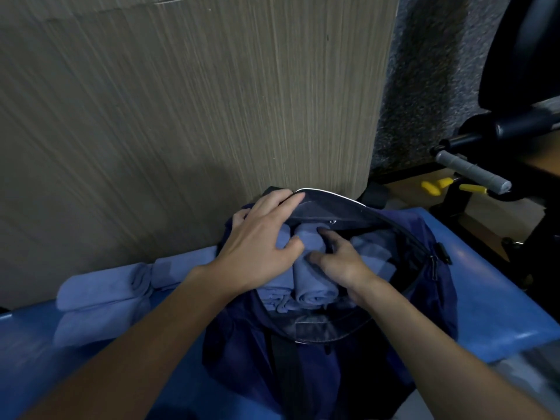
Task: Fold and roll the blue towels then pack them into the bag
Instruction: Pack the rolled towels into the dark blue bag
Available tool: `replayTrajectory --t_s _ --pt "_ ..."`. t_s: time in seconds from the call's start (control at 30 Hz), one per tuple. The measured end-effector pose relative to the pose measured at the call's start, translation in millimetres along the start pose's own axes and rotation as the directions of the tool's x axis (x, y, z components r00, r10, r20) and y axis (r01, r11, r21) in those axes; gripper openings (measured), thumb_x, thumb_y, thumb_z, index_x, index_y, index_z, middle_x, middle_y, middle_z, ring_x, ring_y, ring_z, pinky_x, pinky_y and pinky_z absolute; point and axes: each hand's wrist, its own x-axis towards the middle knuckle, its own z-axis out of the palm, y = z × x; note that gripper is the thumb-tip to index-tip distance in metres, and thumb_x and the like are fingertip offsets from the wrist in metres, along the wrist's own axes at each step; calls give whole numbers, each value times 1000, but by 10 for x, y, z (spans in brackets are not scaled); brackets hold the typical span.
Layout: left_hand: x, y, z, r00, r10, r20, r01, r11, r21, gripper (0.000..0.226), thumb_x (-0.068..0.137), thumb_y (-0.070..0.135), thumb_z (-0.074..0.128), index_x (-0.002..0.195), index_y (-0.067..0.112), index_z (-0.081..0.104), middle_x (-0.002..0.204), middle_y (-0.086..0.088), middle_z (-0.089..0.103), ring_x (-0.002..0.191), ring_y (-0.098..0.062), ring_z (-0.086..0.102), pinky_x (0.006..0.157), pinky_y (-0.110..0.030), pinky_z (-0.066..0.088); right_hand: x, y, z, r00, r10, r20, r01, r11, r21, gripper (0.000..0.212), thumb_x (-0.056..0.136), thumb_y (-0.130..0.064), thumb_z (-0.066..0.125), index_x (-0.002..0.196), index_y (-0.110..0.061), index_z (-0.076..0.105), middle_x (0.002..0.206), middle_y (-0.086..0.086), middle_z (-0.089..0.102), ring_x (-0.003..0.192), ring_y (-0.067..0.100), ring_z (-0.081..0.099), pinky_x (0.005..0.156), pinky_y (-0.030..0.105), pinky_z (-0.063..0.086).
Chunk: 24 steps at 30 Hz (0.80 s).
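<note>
A dark navy bag (333,359) lies open on a blue padded bench, its mouth facing up. Several rolled blue towels sit inside it. One rolled towel (312,283) lies in the middle of the opening, its spiral end toward me. My right hand (342,262) grips this roll from the right, fingers curled over it. My left hand (263,234) rests spread over the towels at the bag's far left rim, fingertips reaching the rim. More rolled towels (106,289) lie on the bench to the left of the bag.
A wood-grain panel (181,116) rises directly behind the bench (485,298). To the right stands black gym equipment with a grey-gripped handle (472,174) and yellow parts. The bench's right edge drops off near the equipment.
</note>
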Motion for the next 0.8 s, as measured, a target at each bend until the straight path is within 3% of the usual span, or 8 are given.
replayTrajectory --t_s 0.07,0.13,0.2,0.27,0.4,0.5,0.63,0.8 --pt "-18 -18 -18 1000 3 12 -2 1000 -6 71 80 43 35 150 28 32 147 18 31 139 0 27 112 -52 25 9 28 14 1000 -10 17 11 997 -79 67 86 -14 68 146 -17 38 141 1 48 122 11 46 94 21 40" --pt "-24 -55 -30 1000 9 16 -8 1000 -20 70 81 37 39 150 28 32 148 17 31 140 -2 27 112 -52 26 27 31 19 999 -35 -20 34 998 -58 63 86 -11 68 144 -16 42 138 0 51 113 7 45 90 19 38" --pt "-21 -95 -36 1000 13 23 -12 998 -56 70 82 34 42 150 29 31 149 17 30 141 -4 28 112 -52 27 39 44 32 998 -48 -51 48 999 -2 60 87 -12 68 143 -17 44 138 -1 50 117 8 46 92 20 38" --pt "-24 -130 -35 999 34 31 -31 995 -95 70 82 37 43 150 29 32 149 16 31 142 -6 29 112 -53 30 38 92 56 996 -43 -74 42 999 -17 58 88 -15 68 141 -16 46 140 1 49 122 14 48 94 21 39" --pt "-35 -154 -43 998 56 38 -51 992 -117 73 81 45 49 150 28 32 148 18 31 140 -6 32 111 -52 32 26 118 70 989 -51 -141 48 998 -27 52 86 -23 71 135 -19 53 128 -1 55 108 10 51 85 19 40" --pt "-39 -147 -48 998 48 28 -44 990 -138 73 80 45 51 149 28 35 146 19 33 139 -5 33 110 -52 33 49 152 107 989 -110 -102 91 980 -175 60 86 -31 71 139 -14 50 137 4 51 122 15 49 92 17 38" --pt "-55 -178 -16 999 43 27 -39 989 -142 72 81 44 51 149 27 36 147 18 33 140 -6 33 111 -52 32 16 211 171 995 -87 -39 64 913 -402 85 80 -52 70 148 -14 34 147 12 32 138 26 29 112 33 31" --pt "-97 -222 21 999 50 12 -48 990 -133 68 84 39 53 149 26 36 147 18 33 139 -6 33 111 -53 32 -27 214 169 990 -112 -81 57 865 -499 87 79 -60 65 149 -17 33 149 14 31 136 31 24 113 37 26"
